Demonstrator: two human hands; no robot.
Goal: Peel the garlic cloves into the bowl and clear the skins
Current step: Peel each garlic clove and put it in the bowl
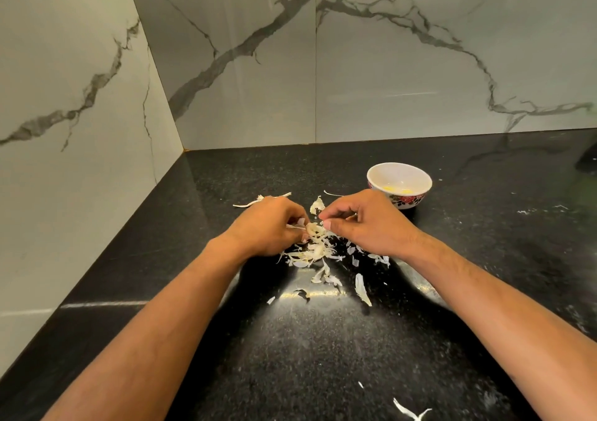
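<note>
Above the scattered skins [318, 256] on the black counter [226, 356], the garlic clove [315, 229] lies roughly crosswise, pinched in the curled left hand [274, 226], while the right hand [365, 223] pinches its skin, bowl [399, 184] behind.

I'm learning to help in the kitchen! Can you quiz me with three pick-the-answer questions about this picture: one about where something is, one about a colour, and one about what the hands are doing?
1. Where is the bowl?
A. Beyond the right hand
B. On the left, by the wall
C. Under the left hand

2. What colour is the countertop?
A. White
B. Black
C. Green

3. What is the left hand doing?
A. Lying flat
B. Holding a garlic clove
C. Lifting the bowl

Answers:
1. A, the bowl sits just past the right hand.
2. B, the speckled top is black under the pale garlic skins.
3. B, its fingers curl round the clove while the right hand pinches at the skin.
</note>
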